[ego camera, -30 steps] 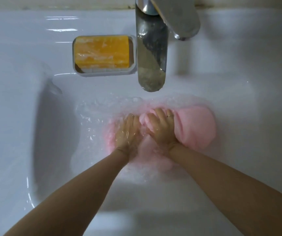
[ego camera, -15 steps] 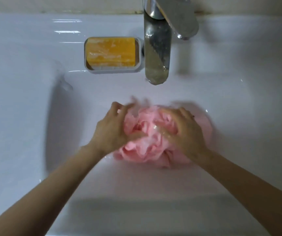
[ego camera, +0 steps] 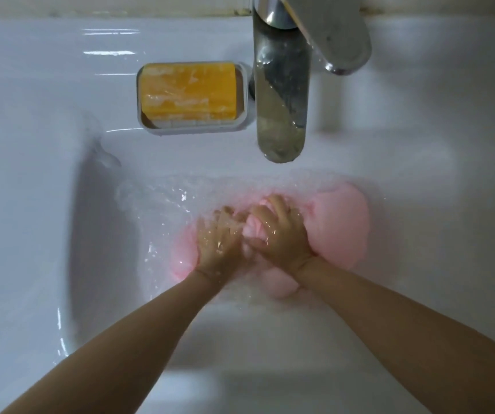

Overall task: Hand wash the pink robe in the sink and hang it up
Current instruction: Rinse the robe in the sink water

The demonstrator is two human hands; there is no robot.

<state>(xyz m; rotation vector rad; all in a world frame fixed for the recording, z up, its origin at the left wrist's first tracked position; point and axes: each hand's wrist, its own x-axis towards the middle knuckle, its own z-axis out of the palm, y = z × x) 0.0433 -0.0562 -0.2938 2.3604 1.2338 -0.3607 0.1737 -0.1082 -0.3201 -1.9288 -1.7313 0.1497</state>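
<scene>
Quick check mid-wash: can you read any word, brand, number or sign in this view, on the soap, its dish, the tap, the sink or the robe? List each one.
None can be read.
The soap shows only pale smears and no legible stamp.
The soap dish, tap, sink and robe show no lettering, numbers or signs.

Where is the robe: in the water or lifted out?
In the water: pink robe bunched in the sink, left hand pressing, right hand gripping it.

Pink robe (ego camera: 342,228) in watery sink (ego camera: 61,204) — left hand (ego camera: 219,243) presses it, right hand (ego camera: 282,237) grips bunched fold.
</scene>
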